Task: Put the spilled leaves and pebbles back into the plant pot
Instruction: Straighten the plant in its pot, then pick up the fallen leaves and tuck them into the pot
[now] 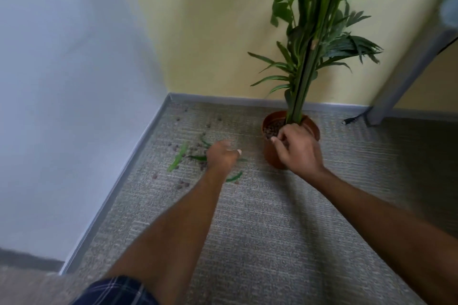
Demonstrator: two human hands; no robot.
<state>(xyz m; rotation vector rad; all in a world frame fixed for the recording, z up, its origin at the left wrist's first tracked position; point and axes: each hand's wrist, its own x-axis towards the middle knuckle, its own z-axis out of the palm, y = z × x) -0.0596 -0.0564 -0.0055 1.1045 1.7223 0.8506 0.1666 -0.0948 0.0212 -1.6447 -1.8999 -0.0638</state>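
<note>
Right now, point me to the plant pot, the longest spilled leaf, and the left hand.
plant pot [270,156]: head view, on the bare orange wall below the rim.
longest spilled leaf [179,157]: head view, mid-blade, on the carpet.
left hand [221,157]: head view, back of the hand.

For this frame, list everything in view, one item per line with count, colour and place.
Round terracotta-brown plastic plant pot: one, brown, on the carpet near the yellow wall.
Tall green leafy plant: one, green, standing in the pot.
Small brown pebbles: many, brown, scattered on the carpet left of the pot; more inside the pot.
Loose green leaves: several, green, lying among the pebbles.
Grey ribbed carpet: one, grey, floor.
Black cable plug: one, black, on the carpet right of the pot.
Grey metal furniture leg: one, grey, far right.
Left hand: over the spilled leaves, blurred.
Right hand: at the pot's rim, fingers curled.
</note>
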